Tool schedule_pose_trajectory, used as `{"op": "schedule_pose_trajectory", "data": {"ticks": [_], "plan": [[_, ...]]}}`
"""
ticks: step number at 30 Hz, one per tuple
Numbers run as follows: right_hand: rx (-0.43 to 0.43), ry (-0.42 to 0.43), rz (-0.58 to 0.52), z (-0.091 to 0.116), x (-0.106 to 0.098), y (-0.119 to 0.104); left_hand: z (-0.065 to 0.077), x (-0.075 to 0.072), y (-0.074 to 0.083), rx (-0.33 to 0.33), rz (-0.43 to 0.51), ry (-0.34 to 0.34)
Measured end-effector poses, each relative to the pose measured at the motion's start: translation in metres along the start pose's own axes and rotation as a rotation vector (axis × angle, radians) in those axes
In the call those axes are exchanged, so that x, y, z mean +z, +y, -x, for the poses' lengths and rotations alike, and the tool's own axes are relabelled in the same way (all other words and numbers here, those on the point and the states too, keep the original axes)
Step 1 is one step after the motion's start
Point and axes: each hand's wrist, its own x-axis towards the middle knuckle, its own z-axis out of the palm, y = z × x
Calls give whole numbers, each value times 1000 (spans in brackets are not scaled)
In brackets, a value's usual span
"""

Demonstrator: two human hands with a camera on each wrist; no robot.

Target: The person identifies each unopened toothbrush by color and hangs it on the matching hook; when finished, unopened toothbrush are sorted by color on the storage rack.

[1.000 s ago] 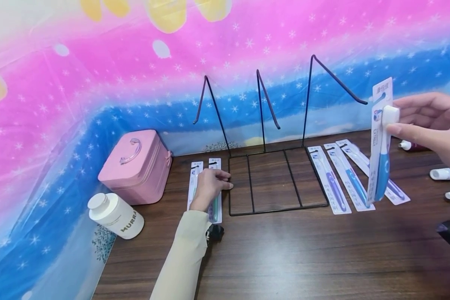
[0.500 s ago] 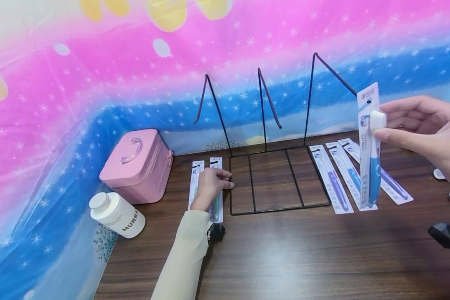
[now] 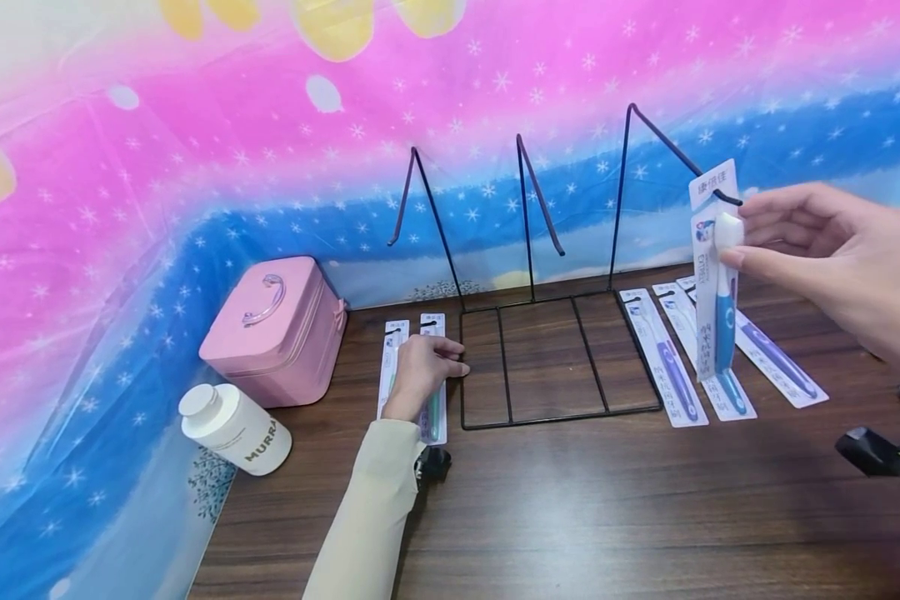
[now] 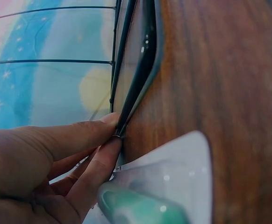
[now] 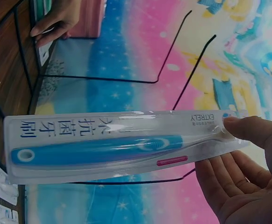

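My left hand (image 3: 417, 375) pinches the left base bar of a black wire display rack (image 3: 607, 412) between thumb and fingers. In the left wrist view, the green handle of a packaged toothbrush (image 4: 140, 205) lies just below those fingers. My right hand (image 3: 832, 242) holds a blue packaged toothbrush (image 3: 724, 333) upright by its head end, thumb in front. The rack's right hook (image 3: 667, 140) passes through the hole in that pack's card, and its tip shows in front. From the right wrist, the pack's blue handle (image 5: 98, 150) faces the camera.
Several packaged toothbrushes lie right of the rack, one with a purple handle (image 3: 675, 379). Two packs flank the left hand, including one white card (image 3: 392, 342). A pink case (image 3: 273, 333) and white bottle (image 3: 236, 433) stand left. A patterned cloth rises behind the table (image 3: 555, 517).
The right hand has moved left with the blue toothbrush pack, and the right hook's tip has come through the card's hole. The left hand has stayed on the rack.
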Motion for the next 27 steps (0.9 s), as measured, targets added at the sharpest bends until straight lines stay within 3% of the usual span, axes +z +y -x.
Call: {"op": "schedule_pose_trajectory", "data": {"ticks": [8,17,27], "plan": [[-31,23,93,-17,7,6,0,-1,0,-10,-1,2],[-53,94,55,-40,23,17,1,-1,1,-5,13,-12],[-6,88,-18,-63,31,23,1,-1,0,-3,3,-8]]}}
